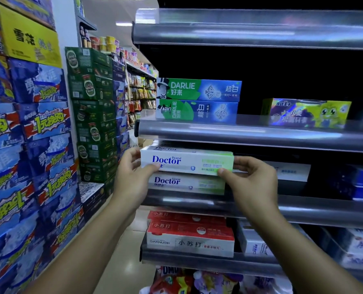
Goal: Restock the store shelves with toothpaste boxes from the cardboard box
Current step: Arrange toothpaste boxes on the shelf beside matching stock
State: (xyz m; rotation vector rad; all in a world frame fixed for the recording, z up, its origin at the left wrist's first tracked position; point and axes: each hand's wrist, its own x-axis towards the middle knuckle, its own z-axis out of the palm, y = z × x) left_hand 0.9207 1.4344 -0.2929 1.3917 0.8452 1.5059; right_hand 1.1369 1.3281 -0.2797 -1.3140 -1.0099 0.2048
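**Head view: top box could snag the rail or tip off the stack**

My left hand (134, 177) pinches the left end of the Doctor toothpaste box (187, 161), thumb on the front face, fingers wrapped behind. My right hand (252, 177) pinches the right end the same way, thumb pressed at the lower front corner. The box is level, label outward, at the left end of the middle shelf (303, 209). It is directly above a second Doctor box (187, 185) lying there; whether the two touch I cannot tell.

These are the risks as I judge them. The held box sits close beneath the rail of the shelf above (261, 134), so lifting a little while pushing in would catch its top edge and skew it. It also sticks out further left than the box under it, near the shelf's left end. Released like that, it may tilt off that side and fall to the floor. Pushing hard could drive the lower box backward and leave the stack uneven. My right fingers are beside a white box (293, 171) further in and could nudge it. The cardboard box is not in view.
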